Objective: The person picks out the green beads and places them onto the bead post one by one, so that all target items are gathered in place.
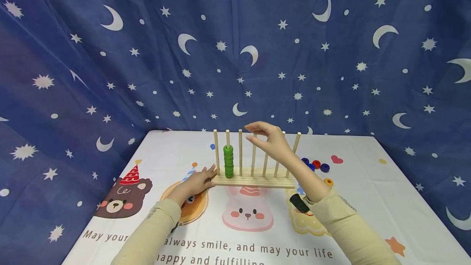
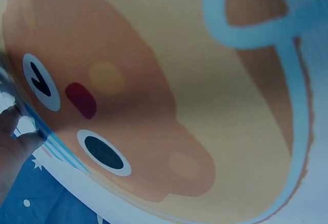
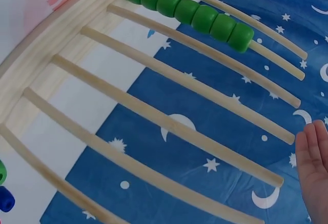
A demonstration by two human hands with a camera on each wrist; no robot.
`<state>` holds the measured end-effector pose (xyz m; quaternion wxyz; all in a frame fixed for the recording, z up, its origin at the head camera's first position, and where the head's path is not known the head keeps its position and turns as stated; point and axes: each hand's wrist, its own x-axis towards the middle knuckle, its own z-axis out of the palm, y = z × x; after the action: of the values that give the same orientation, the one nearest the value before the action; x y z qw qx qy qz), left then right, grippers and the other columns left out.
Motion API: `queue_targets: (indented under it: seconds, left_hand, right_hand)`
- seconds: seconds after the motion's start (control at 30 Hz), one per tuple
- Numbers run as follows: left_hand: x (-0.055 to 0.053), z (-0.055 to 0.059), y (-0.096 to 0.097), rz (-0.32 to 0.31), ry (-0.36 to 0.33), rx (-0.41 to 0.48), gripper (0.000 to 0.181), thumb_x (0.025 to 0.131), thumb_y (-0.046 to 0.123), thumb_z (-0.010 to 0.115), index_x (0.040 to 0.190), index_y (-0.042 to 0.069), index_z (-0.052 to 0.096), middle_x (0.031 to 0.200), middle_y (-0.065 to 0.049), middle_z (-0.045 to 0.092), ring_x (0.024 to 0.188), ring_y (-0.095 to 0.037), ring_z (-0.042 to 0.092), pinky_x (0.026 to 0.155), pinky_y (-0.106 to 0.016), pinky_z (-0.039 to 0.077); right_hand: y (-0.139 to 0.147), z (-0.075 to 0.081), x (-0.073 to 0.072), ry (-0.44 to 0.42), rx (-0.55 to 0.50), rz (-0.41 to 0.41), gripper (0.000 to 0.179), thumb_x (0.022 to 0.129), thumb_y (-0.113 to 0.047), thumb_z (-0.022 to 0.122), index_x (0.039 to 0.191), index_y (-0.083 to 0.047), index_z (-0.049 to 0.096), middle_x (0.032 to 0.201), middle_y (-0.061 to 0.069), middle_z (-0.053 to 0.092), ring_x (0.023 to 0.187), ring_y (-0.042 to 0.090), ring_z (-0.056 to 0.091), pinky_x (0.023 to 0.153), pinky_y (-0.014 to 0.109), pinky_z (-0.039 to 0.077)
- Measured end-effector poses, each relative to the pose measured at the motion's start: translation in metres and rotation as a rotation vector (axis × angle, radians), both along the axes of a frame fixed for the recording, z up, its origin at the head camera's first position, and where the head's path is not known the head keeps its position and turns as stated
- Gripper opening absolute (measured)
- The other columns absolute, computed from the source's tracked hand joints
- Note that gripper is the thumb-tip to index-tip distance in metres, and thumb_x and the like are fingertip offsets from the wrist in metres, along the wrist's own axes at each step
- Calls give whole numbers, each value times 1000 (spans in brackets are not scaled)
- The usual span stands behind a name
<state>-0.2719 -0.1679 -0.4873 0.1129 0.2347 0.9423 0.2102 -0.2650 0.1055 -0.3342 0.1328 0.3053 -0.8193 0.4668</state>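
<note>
A wooden peg rack with several upright pegs stands on the table. Green beads are stacked on its second peg from the left; the other pegs are bare. My left hand touches the left end of the rack's base, fingers stretched out. Above the middle pegs is my right hand, thumb and index finger apart with nothing seen between them. In the right wrist view, the straight fingers of my right hand are beside the peg tips, and the green bead stack shows farther off.
Loose beads lie right of the rack: a red bead, blue ones and a yellow-orange one. The printed white tablecloth covers the table. A blue curtain with stars and moons hangs behind.
</note>
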Motion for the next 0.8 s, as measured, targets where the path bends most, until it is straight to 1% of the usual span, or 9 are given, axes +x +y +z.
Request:
queue_targets:
  seconds: [0.2,0.33,0.4,0.47,0.53,0.63,0.73,0.8]
  left_hand:
    - [0,0,0,5,1,-1,54,93,21,58,142,4,42,152,-18,28,133,-51,30,104,-70,23]
    - [0,0,0,2,-2,0,53,93,20,58,141,4,42,152,-18,28,133,-50,31,104,-69,23]
    - [0,-1,0,3,-4,1,53,93,20,58,141,4,42,152,-18,28,133,-50,31,104,-69,24]
    - [0,-1,0,5,-9,3,53,93,20,58,142,5,42,152,-17,27,134,-50,30,105,-69,23]
    - [0,-1,1,1,-9,10,53,93,20,58,142,5,42,152,-18,27,134,-50,30,105,-69,23]
    - [0,-2,1,-14,-9,14,53,94,20,57,142,5,42,152,-18,27,134,-50,29,105,-69,23]
    - [-1,-2,0,-21,-4,14,53,94,21,56,142,3,41,152,-19,27,134,-51,29,104,-70,23]
    - [-2,-1,-1,-15,-7,16,53,94,21,56,142,3,42,152,-19,27,134,-51,28,105,-70,22]
  right_hand:
    - [12,2,7,8,-20,-5,26,86,-3,66,112,2,64,111,18,67,106,28,63,93,37,51]
    - [24,3,12,26,9,-31,26,86,-4,66,112,1,64,111,16,67,104,28,63,91,40,52]
    - [33,2,14,47,29,-53,26,87,-5,66,112,0,64,110,15,68,103,27,64,91,39,52]
    - [42,1,18,76,40,-82,25,87,-6,66,111,-1,65,109,14,69,101,25,64,91,32,52]
    - [52,-1,21,107,34,-120,24,86,-5,67,110,-2,66,108,13,69,99,21,64,90,22,51]
    - [66,-3,26,134,10,-161,23,85,-2,68,108,-2,67,106,14,70,97,7,63,88,8,45]
    - [75,-5,28,138,-12,-171,23,85,0,67,108,-1,67,105,15,70,95,-6,59,88,4,42]
    - [79,-5,29,140,-19,-167,22,85,1,66,107,0,67,104,16,69,95,-11,56,88,4,42]
